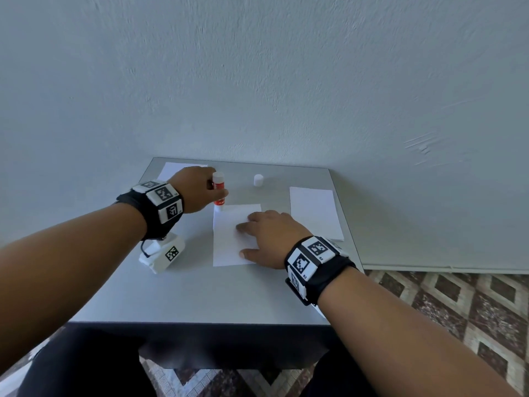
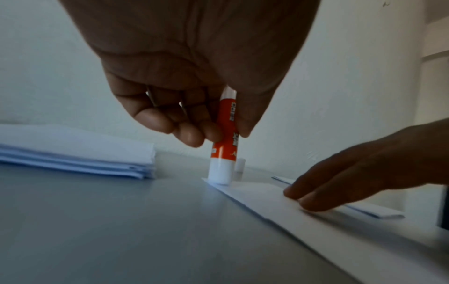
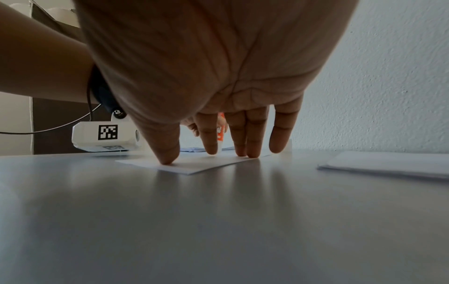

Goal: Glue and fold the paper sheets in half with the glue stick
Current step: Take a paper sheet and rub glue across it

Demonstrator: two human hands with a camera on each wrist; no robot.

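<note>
A white paper sheet (image 1: 229, 239) lies flat in the middle of the grey table (image 1: 200, 293). My left hand (image 1: 197, 190) grips a red and white glue stick (image 1: 219, 191) upright, its lower end set on the sheet's far left corner (image 2: 219, 180). My right hand (image 1: 266, 236) lies spread on the sheet's right half, straight fingers (image 3: 252, 142) and thumb pressing the paper sheet (image 3: 194, 165) down. The glue stick (image 2: 224, 134) is pinched between left thumb and fingers. Its white cap (image 1: 258, 180) stands apart at the back.
A stack of paper sheets (image 1: 171, 170) lies at the table's back left, partly hidden by my left hand. Another pile of sheets (image 1: 315, 213) sits on the right near the table edge. A white tagged device (image 1: 163, 255) hangs under my left wrist. The wall is just behind the table.
</note>
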